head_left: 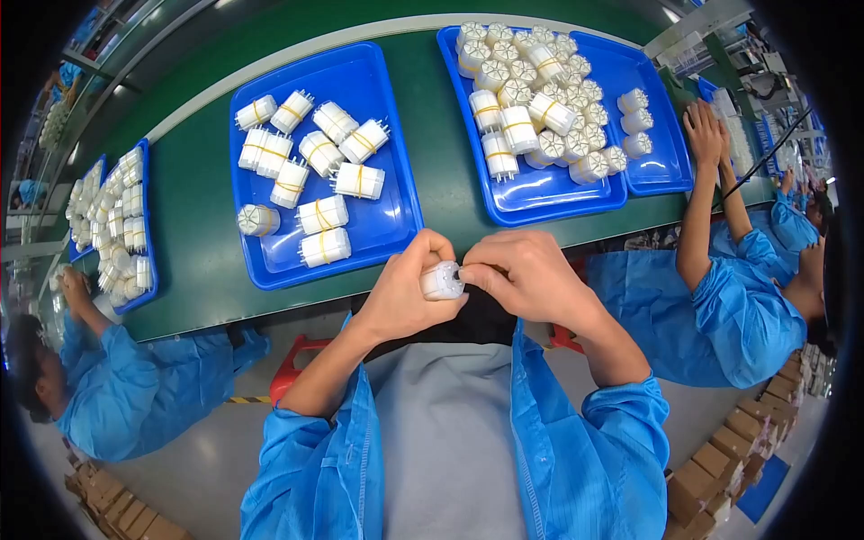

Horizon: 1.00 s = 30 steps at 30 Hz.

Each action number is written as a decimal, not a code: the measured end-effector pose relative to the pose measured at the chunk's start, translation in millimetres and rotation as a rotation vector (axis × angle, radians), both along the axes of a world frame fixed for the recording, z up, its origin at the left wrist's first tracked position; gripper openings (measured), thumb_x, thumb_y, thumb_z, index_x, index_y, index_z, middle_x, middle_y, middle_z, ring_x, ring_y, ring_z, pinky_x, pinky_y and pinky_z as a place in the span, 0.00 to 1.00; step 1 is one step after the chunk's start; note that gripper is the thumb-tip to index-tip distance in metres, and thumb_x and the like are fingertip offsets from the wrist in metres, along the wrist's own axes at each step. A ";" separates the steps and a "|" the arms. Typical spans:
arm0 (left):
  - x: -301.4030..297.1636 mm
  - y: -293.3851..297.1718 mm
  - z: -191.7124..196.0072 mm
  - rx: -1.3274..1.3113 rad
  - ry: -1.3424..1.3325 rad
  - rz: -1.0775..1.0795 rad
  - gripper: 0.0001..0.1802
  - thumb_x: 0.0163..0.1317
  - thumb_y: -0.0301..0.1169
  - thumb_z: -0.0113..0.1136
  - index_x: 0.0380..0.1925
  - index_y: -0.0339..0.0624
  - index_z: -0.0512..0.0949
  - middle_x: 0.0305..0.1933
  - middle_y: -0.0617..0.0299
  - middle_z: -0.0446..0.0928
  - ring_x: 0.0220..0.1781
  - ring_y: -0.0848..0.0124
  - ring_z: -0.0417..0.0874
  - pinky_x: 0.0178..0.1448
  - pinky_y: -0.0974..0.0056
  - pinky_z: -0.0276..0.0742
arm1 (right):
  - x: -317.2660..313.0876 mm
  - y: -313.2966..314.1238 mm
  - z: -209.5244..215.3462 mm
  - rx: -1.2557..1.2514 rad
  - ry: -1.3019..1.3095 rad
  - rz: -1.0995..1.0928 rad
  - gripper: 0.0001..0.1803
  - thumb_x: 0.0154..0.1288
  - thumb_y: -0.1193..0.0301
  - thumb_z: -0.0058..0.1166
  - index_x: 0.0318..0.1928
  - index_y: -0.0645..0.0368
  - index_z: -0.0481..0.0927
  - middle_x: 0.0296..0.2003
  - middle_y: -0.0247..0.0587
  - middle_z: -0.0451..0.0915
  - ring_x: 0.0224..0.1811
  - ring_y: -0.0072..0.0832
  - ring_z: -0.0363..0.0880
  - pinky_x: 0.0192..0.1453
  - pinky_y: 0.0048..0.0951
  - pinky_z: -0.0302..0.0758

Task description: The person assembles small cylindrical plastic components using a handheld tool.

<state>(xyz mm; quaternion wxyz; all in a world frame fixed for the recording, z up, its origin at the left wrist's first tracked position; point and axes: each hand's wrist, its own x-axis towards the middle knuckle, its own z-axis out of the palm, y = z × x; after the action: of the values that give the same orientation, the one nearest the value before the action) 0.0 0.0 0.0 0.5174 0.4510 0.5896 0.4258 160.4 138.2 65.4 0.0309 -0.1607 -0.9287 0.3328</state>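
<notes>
Just in front of my body, near the table's front edge, my left hand [396, 292] is wrapped round a white plastic cylinder [441, 283]. Its end face, with grey-silver spots, points right. My right hand [526, 274] pinches at that end with thumb and forefinger; a tiny dark bit shows at the fingertips, too small to name. Beyond my left hand, a blue tray [382, 234] holds several similar white cylinders [360, 181] with yellow bands and thin pins, most lying on their sides. Farther right, another blue tray [531, 205] carries a heap of such cylinders [558, 112].
A third blue tray [661, 162] with a few cylinders adjoins the heaped one. The green table [202, 252] runs across. Co-workers sit on both sides: a person's arm [697, 202] rests at the right, a person's hand [74, 286] reaches filled trays at the left.
</notes>
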 end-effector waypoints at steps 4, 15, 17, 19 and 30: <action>3.5 -2.4 -3.2 0.126 -0.240 0.091 0.28 0.52 0.27 0.75 0.53 0.38 0.74 0.42 0.62 0.79 0.44 0.75 0.79 0.49 0.69 0.75 | 8.9 -0.6 5.0 -0.297 0.050 -0.184 0.11 0.66 0.65 0.59 0.34 0.60 0.85 0.27 0.45 0.81 0.31 0.44 0.81 0.33 0.40 0.72; 4.3 -3.7 11.5 0.153 -0.078 0.090 0.15 0.48 0.25 0.73 0.35 0.39 0.78 0.28 0.69 0.76 0.28 0.82 0.73 0.32 0.73 0.69 | -2.9 4.3 3.9 -0.242 0.102 -0.058 0.10 0.64 0.66 0.59 0.30 0.60 0.82 0.24 0.45 0.79 0.27 0.43 0.78 0.30 0.41 0.69; 4.7 -3.7 12.3 0.132 -0.091 0.079 0.15 0.48 0.26 0.73 0.34 0.39 0.78 0.27 0.69 0.76 0.28 0.82 0.73 0.31 0.73 0.69 | -3.6 5.7 4.0 -0.224 0.079 0.002 0.10 0.64 0.66 0.59 0.30 0.60 0.82 0.23 0.44 0.79 0.27 0.42 0.78 0.30 0.41 0.69; 3.2 -3.4 13.6 0.108 -0.102 0.067 0.14 0.47 0.26 0.73 0.34 0.39 0.79 0.27 0.69 0.76 0.28 0.82 0.73 0.31 0.72 0.69 | -5.4 7.3 5.3 -0.215 0.084 0.019 0.10 0.63 0.67 0.60 0.30 0.60 0.82 0.24 0.44 0.79 0.27 0.42 0.78 0.30 0.41 0.70; -2.0 -1.6 14.8 0.072 -0.119 -0.028 0.13 0.49 0.28 0.70 0.34 0.36 0.80 0.26 0.65 0.78 0.27 0.81 0.75 0.32 0.70 0.73 | -7.6 5.6 9.1 -0.018 0.165 0.111 0.08 0.60 0.68 0.63 0.28 0.58 0.82 0.24 0.41 0.80 0.29 0.42 0.80 0.31 0.41 0.72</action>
<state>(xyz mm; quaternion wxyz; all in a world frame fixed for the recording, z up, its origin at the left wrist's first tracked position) -2.0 -1.6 14.8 0.5409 0.4515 0.5358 0.4652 152.8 143.7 74.5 0.0873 -0.0812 -0.9274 0.3545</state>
